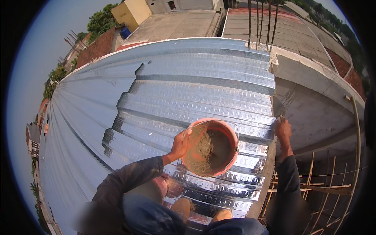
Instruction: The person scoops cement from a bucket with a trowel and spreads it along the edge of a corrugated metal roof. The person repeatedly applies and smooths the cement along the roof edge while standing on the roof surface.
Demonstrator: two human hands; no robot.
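Observation:
An orange bucket stands tilted on the shiny corrugated metal decking, just in front of my feet. Wet grey mortar coats its inside and lies in the bottom. My left hand is closed over the bucket's left rim. At the right end of the decking, my right hand is closed around a trowel, its handle mostly hidden by my fingers. The trowel's grey blade points away from me, close against the decking's cut edge and the concrete beside it.
A second reddish container sits by my left leg. Right of the decking's edge is a drop, with bamboo scaffolding poles below. Upright steel bars rise from the far right corner. Neighbouring roofs lie beyond the far edge.

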